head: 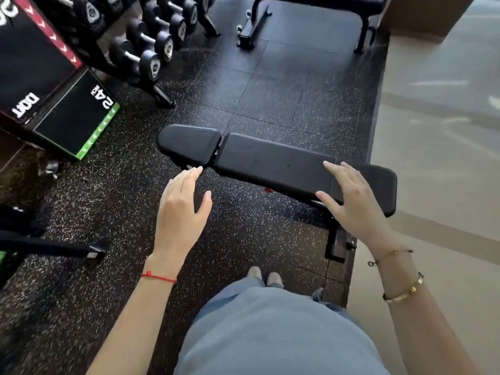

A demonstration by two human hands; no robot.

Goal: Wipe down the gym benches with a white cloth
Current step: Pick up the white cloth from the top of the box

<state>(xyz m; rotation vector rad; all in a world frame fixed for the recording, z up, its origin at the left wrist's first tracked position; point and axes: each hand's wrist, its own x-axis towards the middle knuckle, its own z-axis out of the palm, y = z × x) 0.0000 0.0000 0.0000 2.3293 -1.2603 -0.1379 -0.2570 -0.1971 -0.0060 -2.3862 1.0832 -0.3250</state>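
A black padded bench with matte vinyl and rounded ends lies across mid-frame on speckled rubber floor. The right hand hovers over its right end, grip spread; whether it touches is unclear. The left hand, fingers straight, hangs lower left of the bench. Dumbbells fill the upper left.

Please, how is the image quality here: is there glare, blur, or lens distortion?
Head view: pale glare streaks lie on the smooth floor at right; wide-angle bending curves the near bench and the edges; the left hand and right hand look slightly soft; the dumbbell rack sits in dimmer light.
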